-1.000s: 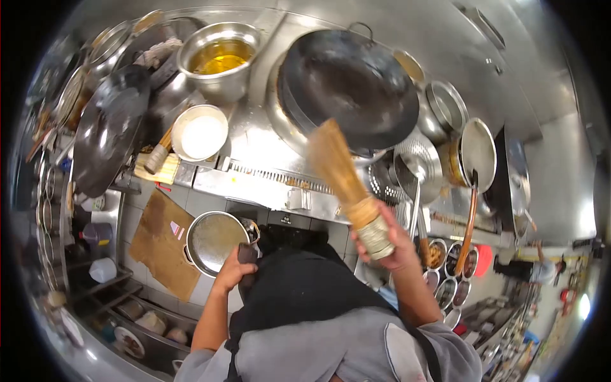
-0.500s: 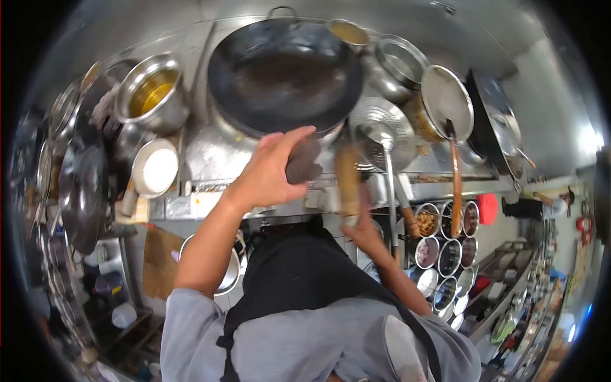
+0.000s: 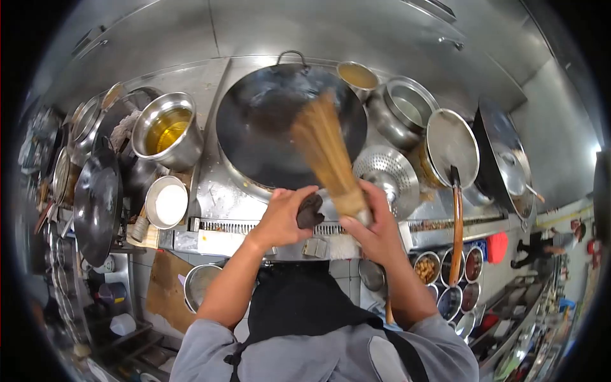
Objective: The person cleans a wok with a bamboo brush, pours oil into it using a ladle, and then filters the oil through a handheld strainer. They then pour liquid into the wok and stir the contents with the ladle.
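A large black wok (image 3: 254, 137) sits on the stove, with its loop handle at the far side. My left hand (image 3: 286, 216) is at the wok's near edge, fingers closed on a dark cloth (image 3: 310, 212). In my right hand (image 3: 379, 226) is a bamboo brush (image 3: 328, 146), gripped at its bound end. Its blurred bristles point up and left, over the right part of the wok. A perforated ladle (image 3: 388, 175) lies just beyond my right hand.
Left of the wok stand a pot of yellow oil (image 3: 168, 130) and a pan of white contents (image 3: 170, 205). A strainer (image 3: 452, 143) rests on a pot at the right. Food containers (image 3: 428, 267) are lower right; a person (image 3: 554, 243) stands far right.
The brush has come up from beside the wok to over it, with my right hand raised. My left hand still holds the cloth. The view has shifted, showing more back wall.
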`<action>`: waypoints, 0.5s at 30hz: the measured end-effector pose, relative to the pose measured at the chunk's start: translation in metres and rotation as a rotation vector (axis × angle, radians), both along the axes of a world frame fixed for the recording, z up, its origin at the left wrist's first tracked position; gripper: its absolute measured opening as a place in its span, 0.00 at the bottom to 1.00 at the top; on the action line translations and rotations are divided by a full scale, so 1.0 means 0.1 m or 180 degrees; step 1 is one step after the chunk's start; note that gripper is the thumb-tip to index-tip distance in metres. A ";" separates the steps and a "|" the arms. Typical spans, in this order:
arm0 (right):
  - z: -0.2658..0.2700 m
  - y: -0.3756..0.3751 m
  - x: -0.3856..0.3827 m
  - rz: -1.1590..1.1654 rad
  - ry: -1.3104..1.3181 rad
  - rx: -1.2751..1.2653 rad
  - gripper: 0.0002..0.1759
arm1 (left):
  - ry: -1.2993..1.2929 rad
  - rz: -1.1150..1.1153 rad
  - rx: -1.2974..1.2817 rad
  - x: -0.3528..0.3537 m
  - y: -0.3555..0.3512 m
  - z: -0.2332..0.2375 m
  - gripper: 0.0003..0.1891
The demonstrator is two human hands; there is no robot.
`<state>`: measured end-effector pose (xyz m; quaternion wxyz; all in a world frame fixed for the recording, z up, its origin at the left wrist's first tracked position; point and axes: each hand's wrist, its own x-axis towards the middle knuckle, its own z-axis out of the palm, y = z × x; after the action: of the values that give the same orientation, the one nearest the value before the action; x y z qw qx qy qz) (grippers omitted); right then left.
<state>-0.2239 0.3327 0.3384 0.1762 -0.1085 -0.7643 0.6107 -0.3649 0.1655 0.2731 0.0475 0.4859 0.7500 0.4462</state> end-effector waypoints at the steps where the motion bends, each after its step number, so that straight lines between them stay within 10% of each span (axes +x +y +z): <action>1: 0.06 0.01 -0.26 0.0308 -0.0059 0.0690 0.39 | -0.0015 -0.0018 -0.0130 0.00 0.00 -0.01 0.41; 6: -0.02 0.85 -1.86 0.2068 -0.1608 0.3304 0.22 | -0.0167 0.0013 -0.0080 0.04 -0.01 0.08 0.39; 7: 0.16 1.03 -2.17 0.1046 -0.2155 0.4306 0.17 | -0.0264 0.0022 -0.0127 0.03 -0.03 0.08 0.41; 9: 0.13 1.68 -2.61 -0.1506 -0.1245 0.3103 0.21 | -0.0224 0.0099 -0.0138 0.04 -0.02 0.06 0.41; 14: -0.02 1.21 -2.93 -0.0723 -0.0538 0.2928 0.24 | -0.0404 0.0144 -0.0178 0.01 -0.06 0.07 0.41; 15: -0.64 1.27 -3.25 -0.0257 -0.1108 0.4150 0.23 | -0.0409 0.0119 -0.0131 0.01 -0.06 0.06 0.41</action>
<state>-0.5493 0.4600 0.2739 0.1025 -0.1053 -0.9891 -0.0088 -0.3641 0.1596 0.2793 0.0972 0.4411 0.7634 0.4617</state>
